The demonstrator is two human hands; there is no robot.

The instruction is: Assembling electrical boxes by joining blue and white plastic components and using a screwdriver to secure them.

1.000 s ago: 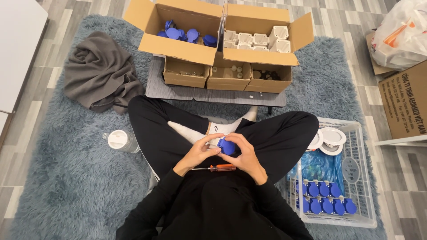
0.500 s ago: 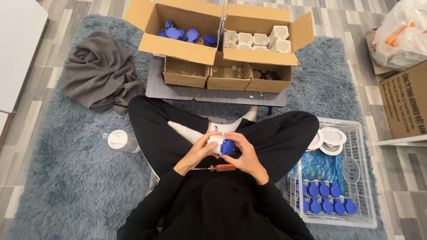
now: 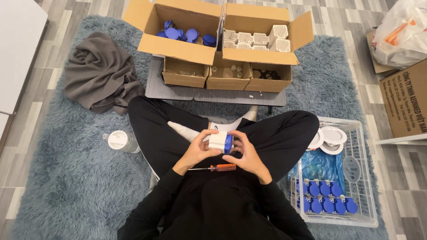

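Item held: white box-shaped part with blue cap (image 3: 221, 142), gripped between both hands above the crossed legs. Left hand (image 3: 199, 151): fingers curled around the part's white end, clasping it. Right hand (image 3: 244, 153): fingers wrapped around the blue-capped end, clasping it; fingertips of the two hands nearly meet over the part.

Just below the fingers, on the lap: screwdriver with orange handle (image 3: 219, 167), lying crosswise, blade toward the left hand, touched by neither hand.

Beyond the left fingers, on the rug: clear bottle with white lid (image 3: 120, 141), on its side. Farther the same way: crumpled grey cloth (image 3: 100, 75).

Beyond the right fingers: white wire basket (image 3: 356, 195), holding rows of blue-capped parts (image 3: 324, 198) at its near end, blue plastic bag (image 3: 322, 166) in the middle, round white discs (image 3: 331, 135) at its far end.

Ahead of the fingers, well apart: grey board (image 3: 213, 94) bearing three small open cartons (image 3: 227, 78). Behind these, two large open cartons: one with loose blue caps (image 3: 182, 34), one with white box-shaped parts (image 3: 253, 39).

Far off past the right hand: brown carton (image 3: 407, 100) and white plastic bag (image 3: 402, 31).

Under all: shaggy blue-grey rug (image 3: 66, 186).
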